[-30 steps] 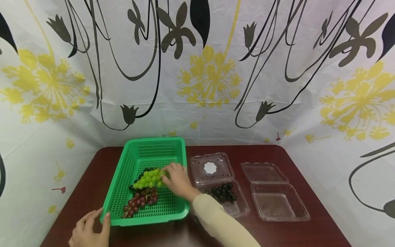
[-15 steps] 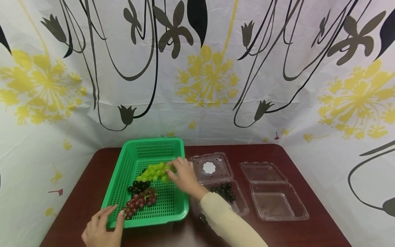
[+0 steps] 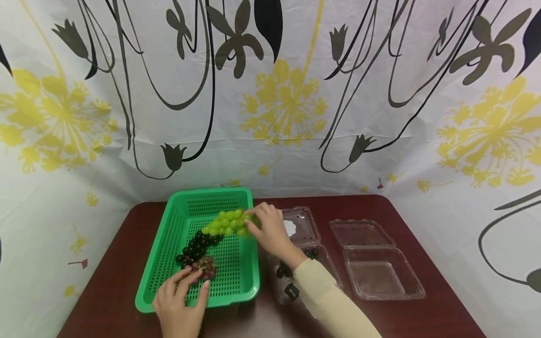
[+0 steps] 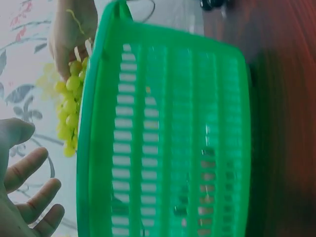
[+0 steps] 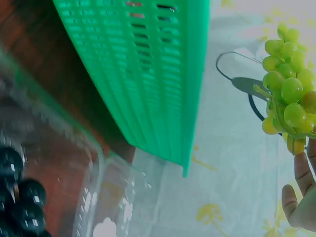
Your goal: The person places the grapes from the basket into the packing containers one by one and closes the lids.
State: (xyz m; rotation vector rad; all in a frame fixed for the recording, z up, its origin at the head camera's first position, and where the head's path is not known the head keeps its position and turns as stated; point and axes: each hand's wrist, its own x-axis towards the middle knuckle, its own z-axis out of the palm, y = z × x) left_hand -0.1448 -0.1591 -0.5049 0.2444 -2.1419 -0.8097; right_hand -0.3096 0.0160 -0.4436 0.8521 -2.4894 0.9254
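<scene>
A bunch of green grapes (image 3: 228, 223) is held at its right end by my right hand (image 3: 270, 230), above the right part of the green basket (image 3: 247, 297). The right wrist view has the green grapes (image 5: 291, 84) raised above the basket rim, stem visible near the fingers. My left hand (image 3: 179, 298) reaches over the basket's front rim by the red grapes (image 3: 209, 270), partly covering them. In the left wrist view the left hand (image 4: 29, 187) has its fingers spread, holding nothing. A bunch of black grapes (image 3: 196, 246) lies in the basket behind the red ones.
Right of the basket stands an open clear plastic clamshell (image 3: 313, 234) with black grapes (image 3: 291, 291), partly hidden by the right forearm. Farther right is another open clear clamshell (image 3: 382, 277). All stand on a dark red table (image 3: 405, 324) before a patterned cloth (image 3: 287, 173).
My right hand has lifted the green grapes and moved them right and back, uncovering more black grapes. My left hand has moved right, from the basket's corner to the red grapes.
</scene>
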